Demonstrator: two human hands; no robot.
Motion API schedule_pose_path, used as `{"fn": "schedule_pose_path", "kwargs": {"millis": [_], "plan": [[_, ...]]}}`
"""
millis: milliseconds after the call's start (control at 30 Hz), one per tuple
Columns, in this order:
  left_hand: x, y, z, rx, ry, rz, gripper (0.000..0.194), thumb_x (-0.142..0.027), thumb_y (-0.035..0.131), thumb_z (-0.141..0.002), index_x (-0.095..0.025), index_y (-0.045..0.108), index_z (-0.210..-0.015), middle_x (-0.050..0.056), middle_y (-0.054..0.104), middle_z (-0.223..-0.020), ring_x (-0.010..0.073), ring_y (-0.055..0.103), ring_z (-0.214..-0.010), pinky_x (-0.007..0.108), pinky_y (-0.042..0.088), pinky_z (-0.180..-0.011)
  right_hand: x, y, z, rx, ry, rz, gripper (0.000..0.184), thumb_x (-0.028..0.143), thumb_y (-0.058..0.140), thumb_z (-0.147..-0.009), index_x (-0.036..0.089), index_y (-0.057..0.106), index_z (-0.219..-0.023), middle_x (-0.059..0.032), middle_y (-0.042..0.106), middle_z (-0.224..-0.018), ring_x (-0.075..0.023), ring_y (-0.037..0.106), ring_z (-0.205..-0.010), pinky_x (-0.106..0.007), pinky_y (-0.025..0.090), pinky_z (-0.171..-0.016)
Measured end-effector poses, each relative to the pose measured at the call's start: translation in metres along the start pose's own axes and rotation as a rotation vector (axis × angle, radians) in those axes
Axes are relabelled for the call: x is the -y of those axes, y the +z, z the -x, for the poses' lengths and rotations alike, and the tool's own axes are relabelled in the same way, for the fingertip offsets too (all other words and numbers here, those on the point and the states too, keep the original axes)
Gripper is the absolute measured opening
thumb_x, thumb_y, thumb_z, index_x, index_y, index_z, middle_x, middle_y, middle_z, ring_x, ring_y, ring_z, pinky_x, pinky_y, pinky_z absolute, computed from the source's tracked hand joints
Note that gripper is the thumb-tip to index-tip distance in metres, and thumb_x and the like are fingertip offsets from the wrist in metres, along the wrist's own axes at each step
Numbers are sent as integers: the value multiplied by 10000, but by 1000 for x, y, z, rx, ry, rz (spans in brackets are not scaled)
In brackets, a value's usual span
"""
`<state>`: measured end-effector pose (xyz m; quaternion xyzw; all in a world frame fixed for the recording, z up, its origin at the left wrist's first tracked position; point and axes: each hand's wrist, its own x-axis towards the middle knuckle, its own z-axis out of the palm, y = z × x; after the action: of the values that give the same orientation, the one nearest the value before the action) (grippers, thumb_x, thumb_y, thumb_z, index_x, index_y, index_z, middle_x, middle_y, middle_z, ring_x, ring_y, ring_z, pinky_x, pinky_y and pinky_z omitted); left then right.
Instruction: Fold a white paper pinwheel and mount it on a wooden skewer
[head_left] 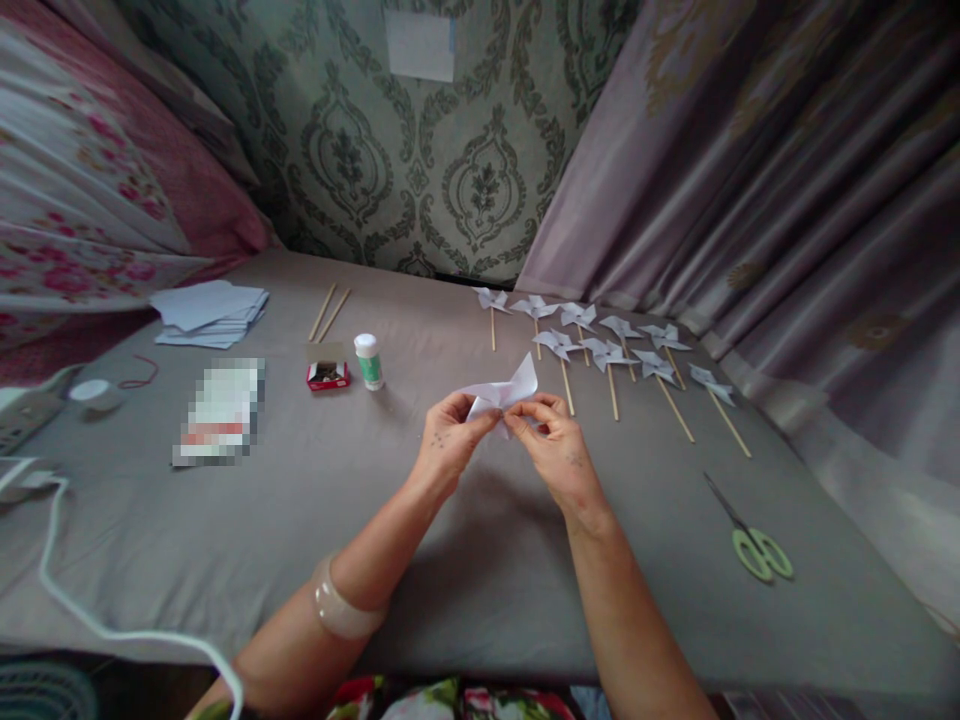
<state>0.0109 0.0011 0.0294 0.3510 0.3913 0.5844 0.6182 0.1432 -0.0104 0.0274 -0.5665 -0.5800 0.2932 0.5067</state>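
Both hands [448, 438] [559, 447] pinch folded paper [499, 391] — tip [531, 364] up and right, long axis seemingly crosswise.

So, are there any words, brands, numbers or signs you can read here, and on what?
None can be read.
White bottle: green label, print too small.
Red box: side markings too small.
Pixelated white item: blurred out, unreadable.
Folded white paper: no lettering visible.
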Motion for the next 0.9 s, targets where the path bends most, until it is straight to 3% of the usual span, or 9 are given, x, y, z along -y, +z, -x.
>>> {"fn": "schedule_pose_path", "kwargs": {"millis": [267, 900], "plan": [[-2, 0, 1, 66, 9, 32, 256, -234, 792, -550, -140, 718, -776, 24, 709, -743, 126, 589, -658, 255, 449, -676, -1, -3, -2, 35, 46, -51, 241, 455, 690, -702, 230, 745, -766, -46, 515, -971, -193, 534, -934, -323, 424, -796], [-1, 0, 1, 92, 18, 17, 280, -275, 816, -540, -155, 707, -768, 24, 715, -748, 135, 600, -662, 266, 469, -682, 0, -6, -3, 44, 48, -59, 247, 460, 694, -711, 229, 747, -780, -44, 544, -990, -194, 544, -945, -324, 414, -804]]}}
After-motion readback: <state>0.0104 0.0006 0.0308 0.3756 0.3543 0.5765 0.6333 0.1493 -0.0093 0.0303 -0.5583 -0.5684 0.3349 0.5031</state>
